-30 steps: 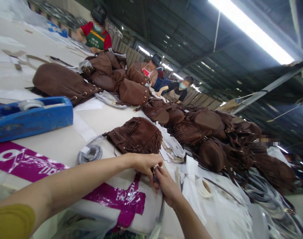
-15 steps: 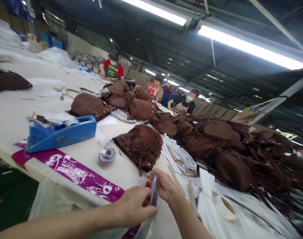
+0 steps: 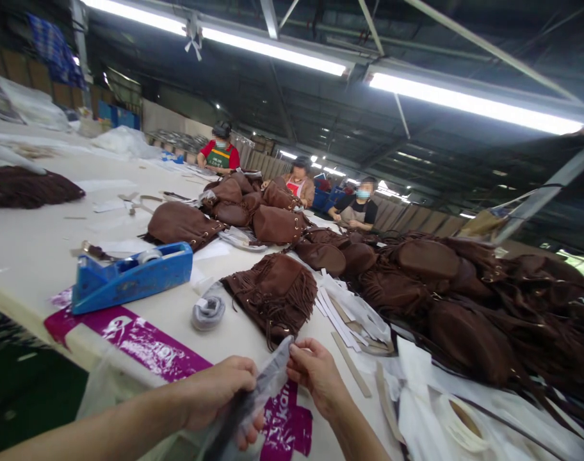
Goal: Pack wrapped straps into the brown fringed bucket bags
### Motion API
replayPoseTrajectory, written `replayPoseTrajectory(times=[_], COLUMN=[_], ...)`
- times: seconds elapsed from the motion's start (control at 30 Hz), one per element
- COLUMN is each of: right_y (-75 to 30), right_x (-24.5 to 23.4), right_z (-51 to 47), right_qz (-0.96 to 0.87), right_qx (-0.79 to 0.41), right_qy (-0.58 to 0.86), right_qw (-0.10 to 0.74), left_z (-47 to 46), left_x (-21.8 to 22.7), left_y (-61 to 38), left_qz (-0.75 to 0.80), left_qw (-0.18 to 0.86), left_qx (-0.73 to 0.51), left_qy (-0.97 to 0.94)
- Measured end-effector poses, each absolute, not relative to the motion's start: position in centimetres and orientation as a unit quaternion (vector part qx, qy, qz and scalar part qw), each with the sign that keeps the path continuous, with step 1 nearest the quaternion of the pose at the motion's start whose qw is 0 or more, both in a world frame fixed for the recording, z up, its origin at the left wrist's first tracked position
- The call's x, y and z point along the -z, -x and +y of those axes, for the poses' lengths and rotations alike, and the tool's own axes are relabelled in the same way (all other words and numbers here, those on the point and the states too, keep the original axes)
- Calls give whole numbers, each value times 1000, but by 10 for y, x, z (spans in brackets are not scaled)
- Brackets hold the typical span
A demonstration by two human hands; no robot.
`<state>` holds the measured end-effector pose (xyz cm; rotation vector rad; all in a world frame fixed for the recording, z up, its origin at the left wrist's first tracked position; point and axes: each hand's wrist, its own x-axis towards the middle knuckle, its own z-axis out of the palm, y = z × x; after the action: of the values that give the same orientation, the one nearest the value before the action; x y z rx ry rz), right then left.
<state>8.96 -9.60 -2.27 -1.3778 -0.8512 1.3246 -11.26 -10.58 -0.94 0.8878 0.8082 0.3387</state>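
A long clear plastic sleeve (image 3: 274, 376) slants between my hands, with a dark strap-like strip (image 3: 229, 410) showing through its lower part. My left hand (image 3: 215, 394) is closed around the sleeve's middle, some fingertips visible below it. At the upper end, my right hand (image 3: 315, 370) pinches the plastic between thumb and fingers. Just beyond my hands lies a brown fringed bag (image 3: 277, 291) on the table. Left of that bag sits a rolled strap in plastic (image 3: 209, 312).
A blue tape dispenser (image 3: 129, 276) stands at left by purple printed tape (image 3: 148, 346) along the table edge. Brown bags (image 3: 426, 259) pile up on the right. A white roll (image 3: 462, 422) lies near right. Several people (image 3: 356, 208) work across the table (image 3: 27, 243).
My hands have moved apart, the left one shifting left. The sleeve, steeper before, now slants more and is stretched between them. The whole view has shifted slightly.
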Motion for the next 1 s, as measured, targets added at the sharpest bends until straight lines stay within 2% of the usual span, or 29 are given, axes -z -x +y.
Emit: replayPoseTrajectory(times=[0.23,0.33,0.43,0.53,0.67,0.73,0.9,0.97,1.0], right_y=[-90,-94,-98,-100,-95,-91,-94,-102,-108], right_x=[22,26,29,25,16,19,38,38,35], right_z=[-75,-61,-57,-77,-129,-150,-168,-168,-168], right_qz=[-514,-517,-479,-437,-371,-350,-336,-331,-329], right_qx=[-380,-310,-293,-332,-584,-659,-667,-677,-690], right_qy=[580,605,634,643,530,474,440,403,373], right_qw=[505,520,532,534,490,468,499,519,525], left_z=[-89,-73,-62,-56,-56,-57,-61,-59,-56], left_x=[21,23,13,-3,-18,-21,-15,-14,-14], left_y=[102,85,66,49,23,8,-8,2,10], left_qz=[371,388,390,393,423,420,409,404,405], left_qw=[816,817,837,855,827,824,814,750,682], left_qx=[-121,-78,-85,-141,-225,-242,-204,-172,-185], left_qy=[-427,-419,-375,-308,-295,-294,-360,-495,-580])
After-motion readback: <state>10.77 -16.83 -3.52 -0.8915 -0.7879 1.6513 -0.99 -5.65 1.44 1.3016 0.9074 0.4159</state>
